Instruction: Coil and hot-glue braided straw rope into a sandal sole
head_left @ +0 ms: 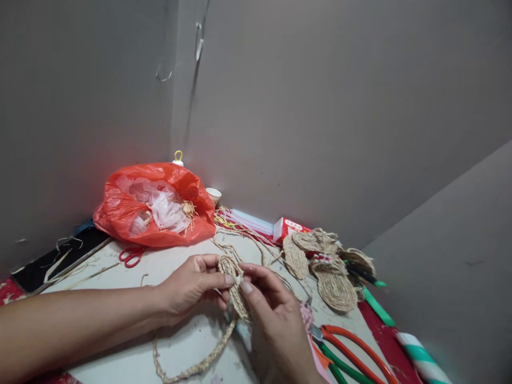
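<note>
A small oval sole of coiled straw braid (231, 265) is held up between both hands above the table. My left hand (196, 285) grips its left edge, thumb on the near face and fingers behind. On its right edge my right hand (270, 301) pinches with thumb and forefinger. From the coil's lower end a loose length of straw braid (200, 365) hangs down and curves left across the table. The other fingers of my right hand are partly hidden.
On the white tabletop (132, 341) are a red plastic bag (160, 240), red-handled scissors (131, 257) and orange-and-green-handled shears (352, 352). Several finished woven straw soles (336, 285) lie at the right, near a tissue pack (282, 229). A paper cup (213, 194) stands by the grey wall.
</note>
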`<state>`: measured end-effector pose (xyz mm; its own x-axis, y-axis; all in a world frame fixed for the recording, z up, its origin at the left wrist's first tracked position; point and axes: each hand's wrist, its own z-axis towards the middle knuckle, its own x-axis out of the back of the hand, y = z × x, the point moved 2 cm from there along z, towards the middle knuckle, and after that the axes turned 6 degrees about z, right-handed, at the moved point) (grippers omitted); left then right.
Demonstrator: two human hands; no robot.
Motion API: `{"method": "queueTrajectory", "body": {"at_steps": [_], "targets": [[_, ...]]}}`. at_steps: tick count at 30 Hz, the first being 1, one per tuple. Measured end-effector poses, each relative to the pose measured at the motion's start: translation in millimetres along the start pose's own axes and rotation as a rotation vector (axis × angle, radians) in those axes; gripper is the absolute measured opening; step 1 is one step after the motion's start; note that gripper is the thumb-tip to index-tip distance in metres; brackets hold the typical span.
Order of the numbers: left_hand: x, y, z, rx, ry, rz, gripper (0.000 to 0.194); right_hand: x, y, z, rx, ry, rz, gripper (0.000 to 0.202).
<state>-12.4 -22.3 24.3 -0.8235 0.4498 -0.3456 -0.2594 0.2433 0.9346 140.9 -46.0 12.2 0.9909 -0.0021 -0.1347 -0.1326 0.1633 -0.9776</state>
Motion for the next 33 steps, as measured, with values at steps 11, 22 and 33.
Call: {"method": "queueTrajectory", "body": {"at_steps": [11,22,33], "targets": [[14.6,-9,11,0.017,0.05,0.047,0.014,-3,-13,5,-0.104,-0.104,-0.157,0.038],[15.7,-20,13,0.052,0.043,0.267,0.023,128,-52,-80,-0.012,0.034,-1.234,0.03],[12.9,-27,11,0.056,0.014,0.187,0.026,110,-11,-68,0.24,-0.155,-1.585,0.045]]}}
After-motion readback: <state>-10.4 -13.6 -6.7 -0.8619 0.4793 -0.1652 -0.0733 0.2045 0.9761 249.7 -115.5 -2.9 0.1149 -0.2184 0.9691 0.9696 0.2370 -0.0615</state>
